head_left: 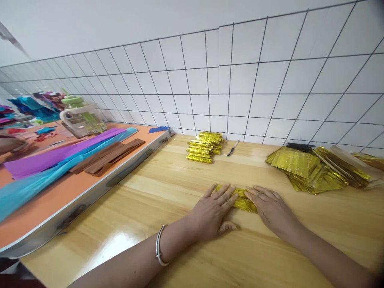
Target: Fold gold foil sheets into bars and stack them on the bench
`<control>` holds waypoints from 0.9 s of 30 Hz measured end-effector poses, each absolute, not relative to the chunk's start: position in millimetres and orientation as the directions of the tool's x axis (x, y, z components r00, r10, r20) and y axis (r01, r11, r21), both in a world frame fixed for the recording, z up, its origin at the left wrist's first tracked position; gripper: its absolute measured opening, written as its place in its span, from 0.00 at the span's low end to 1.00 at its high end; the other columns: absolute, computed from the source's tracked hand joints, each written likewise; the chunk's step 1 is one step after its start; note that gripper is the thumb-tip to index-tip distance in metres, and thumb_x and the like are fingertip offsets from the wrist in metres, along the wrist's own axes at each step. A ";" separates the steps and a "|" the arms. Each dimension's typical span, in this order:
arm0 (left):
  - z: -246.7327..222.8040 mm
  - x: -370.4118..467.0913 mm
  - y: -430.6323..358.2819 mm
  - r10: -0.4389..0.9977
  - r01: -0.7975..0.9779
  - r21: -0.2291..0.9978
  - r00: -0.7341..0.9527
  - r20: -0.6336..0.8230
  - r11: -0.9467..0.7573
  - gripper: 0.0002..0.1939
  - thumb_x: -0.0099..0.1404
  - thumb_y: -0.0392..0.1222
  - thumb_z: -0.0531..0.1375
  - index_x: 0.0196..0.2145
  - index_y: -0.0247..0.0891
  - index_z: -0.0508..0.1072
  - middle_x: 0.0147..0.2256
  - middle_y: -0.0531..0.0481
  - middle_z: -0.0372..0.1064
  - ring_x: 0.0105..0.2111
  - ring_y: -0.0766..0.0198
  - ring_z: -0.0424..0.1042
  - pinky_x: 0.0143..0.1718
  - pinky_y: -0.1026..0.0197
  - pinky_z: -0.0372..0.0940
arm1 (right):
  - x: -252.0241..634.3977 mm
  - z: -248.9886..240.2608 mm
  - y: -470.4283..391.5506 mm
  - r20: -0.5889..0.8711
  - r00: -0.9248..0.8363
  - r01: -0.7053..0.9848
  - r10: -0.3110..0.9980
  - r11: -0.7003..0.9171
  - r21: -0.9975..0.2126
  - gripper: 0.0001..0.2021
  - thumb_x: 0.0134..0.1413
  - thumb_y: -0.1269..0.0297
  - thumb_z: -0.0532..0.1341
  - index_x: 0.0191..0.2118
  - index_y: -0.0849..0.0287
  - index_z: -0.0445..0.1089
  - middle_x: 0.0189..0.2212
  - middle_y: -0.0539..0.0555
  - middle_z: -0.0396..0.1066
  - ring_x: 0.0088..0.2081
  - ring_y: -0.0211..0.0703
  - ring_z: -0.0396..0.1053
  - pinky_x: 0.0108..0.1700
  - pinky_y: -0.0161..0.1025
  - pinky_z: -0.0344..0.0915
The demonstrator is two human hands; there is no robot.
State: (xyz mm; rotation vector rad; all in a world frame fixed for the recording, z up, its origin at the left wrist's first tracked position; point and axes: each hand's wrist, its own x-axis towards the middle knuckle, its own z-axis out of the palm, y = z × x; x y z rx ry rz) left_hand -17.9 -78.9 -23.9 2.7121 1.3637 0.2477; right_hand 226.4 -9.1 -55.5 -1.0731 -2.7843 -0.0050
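A piece of shiny gold foil paper [244, 204] lies on the wooden table, with a fold running along its length. My left hand [214, 210] rests on its left part, fingers stretched out and the thumb apart on the wood. On the right end presses my right hand [271, 206], its fingers extended and laid flat. Both hands cover parts of the foil, so its ends are hidden. Farther back stands a pile of narrow folded gold strips [204, 147]. To the right lies a loose stack of flat gold foil sheets [303, 166].
A pen [233, 148] lies beside the folded strips, before the tiled wall [246, 80]. At left, an orange-topped table [99, 184] bears purple paper [66, 154], blue paper [33, 188], brown strips [111, 156] and a clear jug [84, 120]. Another person's hand [12, 145] shows at the far left.
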 end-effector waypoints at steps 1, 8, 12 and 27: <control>-23.6 -17.7 -77.5 0.780 0.763 0.162 0.619 0.092 -0.626 0.36 0.64 0.62 0.42 0.63 0.38 0.43 0.63 0.44 0.38 0.63 0.53 0.36 0.61 0.46 0.33 | 226.6 -55.9 -8.7 0.150 -0.730 0.667 0.667 0.743 -0.058 0.27 0.53 0.73 0.49 0.60 0.52 0.55 0.58 0.51 0.58 0.59 0.49 0.52 0.54 0.50 0.55; -27.1 -17.8 -74.1 0.748 0.718 0.246 0.662 0.051 -0.651 0.35 0.66 0.59 0.42 0.63 0.35 0.44 0.63 0.42 0.39 0.63 0.52 0.38 0.62 0.49 0.40 | 228.8 -55.8 -4.8 0.181 -0.733 0.649 0.656 0.754 -0.102 0.25 0.55 0.72 0.49 0.59 0.50 0.57 0.58 0.49 0.58 0.58 0.48 0.54 0.53 0.49 0.56; -28.2 -17.2 -77.4 0.759 0.728 0.255 0.650 0.042 -0.637 0.36 0.65 0.59 0.43 0.63 0.33 0.43 0.63 0.41 0.38 0.63 0.50 0.35 0.62 0.48 0.39 | 229.2 -55.7 -3.4 0.201 -0.721 0.649 0.663 0.748 -0.139 0.23 0.56 0.71 0.48 0.57 0.50 0.59 0.57 0.48 0.60 0.57 0.47 0.55 0.53 0.49 0.56; -23.7 -13.4 -78.2 0.766 0.743 0.219 0.643 0.030 -0.632 0.37 0.65 0.60 0.43 0.63 0.31 0.43 0.63 0.38 0.38 0.63 0.50 0.38 0.61 0.48 0.42 | 234.5 -43.4 -6.4 0.174 -0.716 0.621 0.676 0.731 -0.284 0.23 0.56 0.50 0.52 0.55 0.52 0.63 0.57 0.54 0.59 0.58 0.50 0.54 0.56 0.52 0.53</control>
